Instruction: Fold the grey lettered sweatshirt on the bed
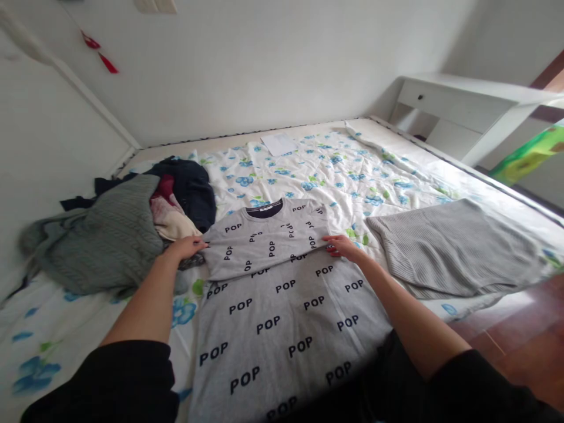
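Grey "POP" sweatshirt (282,317) lay flat on the floral bedsheet (335,170), its long axis running near-to-far, hem at the near edge of the bed and dark collar at the far end. The upper part had been doubled over, so a folded band sat crosswise over the chest with the collar facing up.

Left hand (187,247) was at the left end of that folded band, fingers flat, tips pinching or pressing the cloth edge; whether the thumb was under the fabric could not be told. Right hand (343,247) was at the right end of the same band, fingers spread low on the cloth, likewise pressing or lightly gripping; the hold itself was hidden by the hand. Neither hand was clenched.

Key relation: both hands sat on one crosswise line, one at each end of the fold, with the garment's body extending from that line toward the near side, between the forearms. The two hands were about equally far from the centre line.

Surroundings: a pile of clothes (132,229), with a grey-green knit on top, lay just left of the left hand, touching or nearly touching the sweatshirt's edge. A grey ribbed sweater (453,247) lay to the right, apart from the right hand. A white paper (279,143) lay far up the bed.
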### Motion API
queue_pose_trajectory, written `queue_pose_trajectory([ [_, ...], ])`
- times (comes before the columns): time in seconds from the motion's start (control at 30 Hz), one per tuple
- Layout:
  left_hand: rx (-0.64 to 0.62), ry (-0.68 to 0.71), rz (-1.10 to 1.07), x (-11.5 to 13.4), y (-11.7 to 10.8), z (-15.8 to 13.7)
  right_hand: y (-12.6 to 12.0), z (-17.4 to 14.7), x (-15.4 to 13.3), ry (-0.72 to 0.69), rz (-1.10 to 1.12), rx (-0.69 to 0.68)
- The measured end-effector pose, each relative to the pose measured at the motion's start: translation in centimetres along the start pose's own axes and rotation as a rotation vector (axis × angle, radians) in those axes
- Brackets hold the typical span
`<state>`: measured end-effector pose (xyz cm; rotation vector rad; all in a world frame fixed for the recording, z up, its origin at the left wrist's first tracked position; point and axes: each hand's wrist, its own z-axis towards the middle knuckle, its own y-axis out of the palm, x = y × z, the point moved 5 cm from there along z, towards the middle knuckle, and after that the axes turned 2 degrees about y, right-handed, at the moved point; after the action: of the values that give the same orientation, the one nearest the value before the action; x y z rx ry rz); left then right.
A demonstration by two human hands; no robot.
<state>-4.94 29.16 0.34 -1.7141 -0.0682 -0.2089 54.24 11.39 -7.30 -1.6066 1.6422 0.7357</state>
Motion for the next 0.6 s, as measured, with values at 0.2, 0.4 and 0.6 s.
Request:
queue_pose_trajectory([
  [0.2,0.064,-0.283,0.095,2.4,2.2,-2.7,0.3,-0.1,-1.4,-0.244,-0.034,0.019],
  [0.4,0.41,-0.169,0.063,6.8,2.9,-7.7,0.6,0.0,-0.5,-0.14,-0.112,0.013],
  [0.6,0.138,0.251,-0.118,9.8,4.8,-14.0,0.3,0.1,-0.2,-0.109,-0.133,0.0],
])
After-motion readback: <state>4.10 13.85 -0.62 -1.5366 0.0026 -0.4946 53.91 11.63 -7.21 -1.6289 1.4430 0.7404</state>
